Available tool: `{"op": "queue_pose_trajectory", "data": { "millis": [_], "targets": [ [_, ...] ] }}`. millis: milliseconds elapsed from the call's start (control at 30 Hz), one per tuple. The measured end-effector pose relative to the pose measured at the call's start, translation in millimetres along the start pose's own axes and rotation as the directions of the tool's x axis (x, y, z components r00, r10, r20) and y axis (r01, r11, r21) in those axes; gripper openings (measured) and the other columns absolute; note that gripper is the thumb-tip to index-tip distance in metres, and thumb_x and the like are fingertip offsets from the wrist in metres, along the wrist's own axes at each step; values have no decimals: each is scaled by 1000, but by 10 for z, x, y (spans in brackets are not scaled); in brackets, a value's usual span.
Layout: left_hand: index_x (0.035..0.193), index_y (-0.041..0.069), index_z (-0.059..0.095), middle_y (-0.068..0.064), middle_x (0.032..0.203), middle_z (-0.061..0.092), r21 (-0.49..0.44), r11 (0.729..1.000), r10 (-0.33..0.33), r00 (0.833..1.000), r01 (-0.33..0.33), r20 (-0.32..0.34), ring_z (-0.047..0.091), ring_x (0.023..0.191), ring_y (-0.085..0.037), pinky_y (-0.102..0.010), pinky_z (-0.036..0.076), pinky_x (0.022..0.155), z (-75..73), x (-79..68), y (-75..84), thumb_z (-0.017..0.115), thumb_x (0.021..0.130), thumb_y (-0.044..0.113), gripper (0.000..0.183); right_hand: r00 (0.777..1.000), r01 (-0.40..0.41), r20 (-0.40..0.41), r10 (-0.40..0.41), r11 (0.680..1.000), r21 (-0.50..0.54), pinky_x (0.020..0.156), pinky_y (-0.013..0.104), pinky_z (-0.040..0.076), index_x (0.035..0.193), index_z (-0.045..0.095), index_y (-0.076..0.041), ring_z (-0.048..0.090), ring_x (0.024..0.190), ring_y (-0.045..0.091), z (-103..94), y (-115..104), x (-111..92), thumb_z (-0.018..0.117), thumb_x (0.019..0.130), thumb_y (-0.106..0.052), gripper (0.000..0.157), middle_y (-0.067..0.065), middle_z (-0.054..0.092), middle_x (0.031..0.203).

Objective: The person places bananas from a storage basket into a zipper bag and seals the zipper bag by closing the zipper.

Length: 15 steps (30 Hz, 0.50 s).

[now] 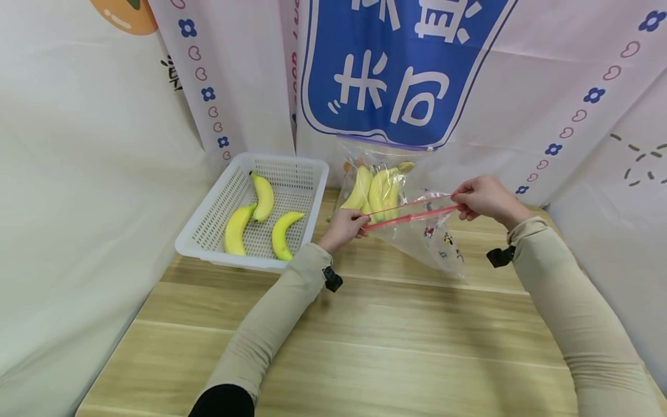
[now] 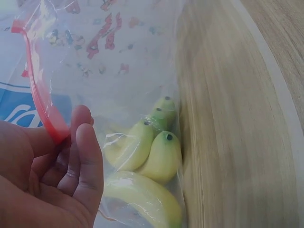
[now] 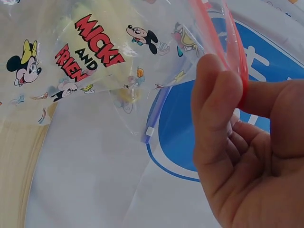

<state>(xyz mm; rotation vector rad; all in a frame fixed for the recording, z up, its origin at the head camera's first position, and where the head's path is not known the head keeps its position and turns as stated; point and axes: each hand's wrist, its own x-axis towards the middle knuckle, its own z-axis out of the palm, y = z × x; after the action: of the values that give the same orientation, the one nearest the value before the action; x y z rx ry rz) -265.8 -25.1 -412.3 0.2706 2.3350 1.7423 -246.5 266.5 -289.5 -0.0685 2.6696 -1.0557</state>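
A clear zip bag (image 1: 429, 246) with a red closure (image 3: 241, 57) and printed cartoon figures hangs between both hands, its mouth parted. My left hand (image 1: 343, 227) pinches the left end of the red edge. The right end is pinched between thumb and fingers of my right hand (image 1: 482, 198). Just behind stands a second clear zip bag (image 1: 359, 150) with a purple closure (image 3: 154, 116), holding several yellow bananas (image 1: 359, 188). In the left wrist view, bananas (image 2: 142, 194) with greenish tips show through clear plastic beside the left hand (image 2: 66, 175). The held bag appears to contain nothing.
A white perforated plastic basket (image 1: 322, 179) stands left of the hands, with three bananas (image 1: 264, 197) spread inside. Everything sits on a wooden table (image 1: 385, 347). A printed cloth (image 1: 250, 69) with a blue panel hangs behind, and pale cloth covers both sides.
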Motion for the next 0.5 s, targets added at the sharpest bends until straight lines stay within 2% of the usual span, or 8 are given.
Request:
{"op": "queue_pose_trajectory", "data": {
  "millis": [167,367,500],
  "targets": [
    [105,-4,67,-12,86,67,-17,1000,-8,1000,8,-1,66,70,-17,-45,53,79,-4,5,-16,55,97,14,23,1000,9,-4,-9,1000,-8,60,31,56,111,57,10,64,67,24,20,17,16,51,96,-10,26,16,61,81],
    [107,-6,65,-12,84,67,-30,1000,-4,1000,5,15,66,72,-18,-43,54,79,7,51,-11,55,97,14,24,996,86,-21,-87,995,-45,58,31,55,105,61,8,65,65,25,143,-62,59,52,96,-15,26,15,63,77],
    [104,-3,65,-11,83,68,-50,999,-10,999,13,48,67,75,-22,-36,55,74,24,59,37,56,96,16,22,994,107,-32,-109,993,-46,56,31,55,100,62,6,64,61,22,226,-157,83,54,94,-15,23,13,64,73]
  ]
}}
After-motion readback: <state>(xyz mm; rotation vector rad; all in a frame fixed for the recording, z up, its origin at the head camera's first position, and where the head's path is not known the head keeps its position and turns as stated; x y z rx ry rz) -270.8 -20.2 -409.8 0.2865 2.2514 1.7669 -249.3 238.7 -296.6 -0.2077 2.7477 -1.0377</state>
